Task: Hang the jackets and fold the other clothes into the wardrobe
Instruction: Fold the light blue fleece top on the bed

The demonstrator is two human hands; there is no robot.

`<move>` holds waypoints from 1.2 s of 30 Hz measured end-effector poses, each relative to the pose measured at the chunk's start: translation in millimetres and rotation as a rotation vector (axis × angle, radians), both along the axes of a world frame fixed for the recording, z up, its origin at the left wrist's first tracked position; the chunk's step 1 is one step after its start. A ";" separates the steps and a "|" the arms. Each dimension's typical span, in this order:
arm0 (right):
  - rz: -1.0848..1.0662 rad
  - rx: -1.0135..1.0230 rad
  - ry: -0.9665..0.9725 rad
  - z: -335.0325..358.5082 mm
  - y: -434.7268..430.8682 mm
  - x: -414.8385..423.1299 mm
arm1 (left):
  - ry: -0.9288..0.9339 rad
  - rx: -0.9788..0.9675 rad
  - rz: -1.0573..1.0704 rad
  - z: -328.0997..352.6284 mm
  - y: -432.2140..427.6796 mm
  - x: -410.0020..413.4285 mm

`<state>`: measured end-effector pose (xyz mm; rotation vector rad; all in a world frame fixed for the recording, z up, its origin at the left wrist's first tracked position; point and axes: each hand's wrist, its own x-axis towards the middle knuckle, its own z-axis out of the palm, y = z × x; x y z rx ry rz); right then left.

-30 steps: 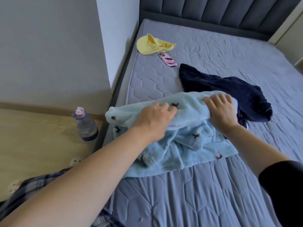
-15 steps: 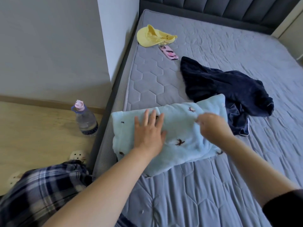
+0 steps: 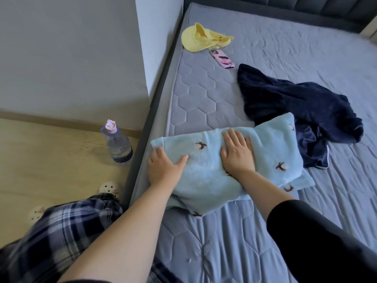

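Right hand [image 3: 237,155] lies flat, fingers straight and spread, pressing the middle of the blue garment [image 3: 206,170]; it holds nothing. Left hand [image 3: 164,167] is at the garment's left end, thumb on top, fingers reaching round the edge out of my sight. I read that as a light hold on the edge, not certain.

The garment sits on the near left part of the mattress [image 3: 204,103], already folded into a compact rectangle; a bit of fabric pokes out underneath at the near edge.

Just beyond and right, touching its far corner, a navy garment [image 3: 295,103] lies crumpled and unfolded. Farther up: a yellow cap [image 3: 201,39] and a phone [image 3: 222,59]. A bottle [image 3: 118,145] stands on the floor beside the bed.

Judgement: early-to-mid task. One piece nearly folded, one untouched. No wardrobe or jacket in view, so I see nothing stowed or hung.
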<state>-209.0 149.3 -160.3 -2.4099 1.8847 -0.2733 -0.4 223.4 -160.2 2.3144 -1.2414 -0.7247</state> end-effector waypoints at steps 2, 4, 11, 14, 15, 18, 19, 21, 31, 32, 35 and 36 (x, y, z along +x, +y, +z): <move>-0.011 -0.011 -0.006 -1.6 3.8 -1.0 | 0.168 -0.012 0.112 5.3 -4.8 6.0; -0.018 -0.023 0.003 -2.7 4.8 -0.1 | 0.324 -0.014 0.165 8.8 -8.9 13.4; -0.036 -0.019 0.051 -8.8 0.4 3.8 | 0.488 0.018 0.231 14.6 -11.7 23.8; -0.049 0.007 0.076 -10.0 -1.7 4.2 | 0.563 0.081 0.172 24.6 -14.2 22.8; -0.051 0.018 0.085 -9.7 -2.2 4.4 | 0.623 0.165 0.137 28.8 -13.2 23.5; -0.051 0.038 0.118 -8.0 -3.6 5.3 | 0.730 0.327 0.000 31.0 -7.8 24.6; -0.049 0.042 0.129 -7.1 -4.0 6.1 | 0.753 0.322 -0.015 31.7 -6.2 23.4; -0.056 0.052 0.142 -2.9 -3.7 7.6 | 0.755 0.264 0.003 33.6 -5.0 19.9; -0.105 -0.057 0.192 47.2 7.7 72.9 | 0.378 -0.185 0.273 58.8 -14.9 63.9; -0.069 -0.063 0.162 51.8 8.1 84.3 | 0.330 -0.203 0.297 61.8 -14.2 74.0; 0.057 -0.062 0.129 59.9 6.8 114.8 | 0.220 -0.230 0.373 66.8 -9.9 98.6; 0.089 -0.065 0.123 60.5 5.5 123.1 | 0.182 -0.238 0.398 67.3 -8.2 105.0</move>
